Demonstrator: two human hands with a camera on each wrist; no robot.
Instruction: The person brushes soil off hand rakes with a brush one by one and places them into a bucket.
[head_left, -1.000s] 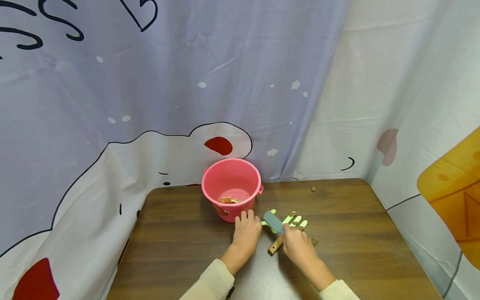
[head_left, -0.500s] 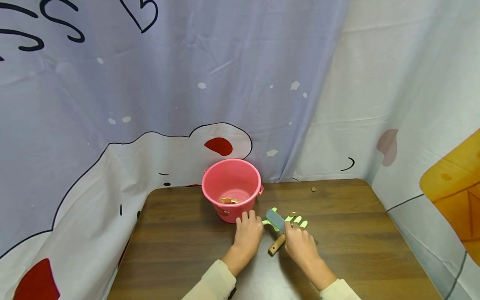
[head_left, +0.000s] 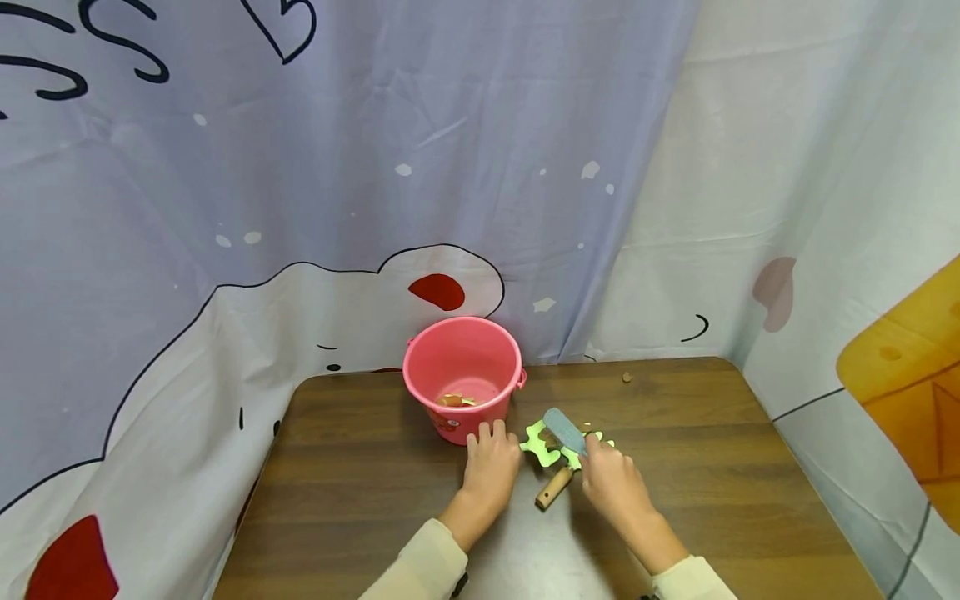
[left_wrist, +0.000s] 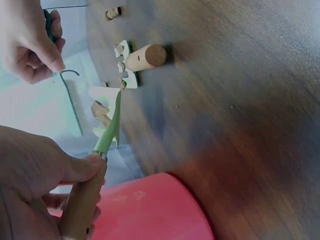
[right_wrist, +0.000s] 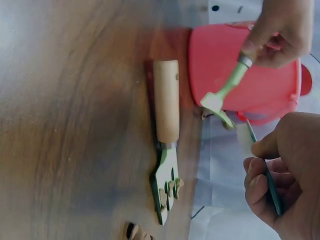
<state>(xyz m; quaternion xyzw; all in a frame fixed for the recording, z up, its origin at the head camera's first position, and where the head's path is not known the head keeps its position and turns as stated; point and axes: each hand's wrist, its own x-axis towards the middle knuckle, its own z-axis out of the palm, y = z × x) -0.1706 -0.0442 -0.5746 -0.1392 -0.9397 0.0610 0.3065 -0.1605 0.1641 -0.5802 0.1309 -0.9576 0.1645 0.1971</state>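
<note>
My left hand grips the wooden handle of a small green garden rake, just in front of the pink bucket. Brown clumps cling to the rake's green head. My right hand pinches a flat grey-teal strip, which overlaps the rake head in the head view; its exact kind I cannot tell. Between the hands lies a green garden fork on the table, its wooden handle toward me. More brown bits sit among that fork's tines.
The pink bucket stands at the table's back edge, with some green and brown pieces inside. A small brown lump lies at the back right of the wooden table. A printed curtain hangs close behind.
My right hand and the teal strip have shifted right and slightly away. The rake in my left hand has turned, showing more of its green head. The bucket and the lying fork stay put.
</note>
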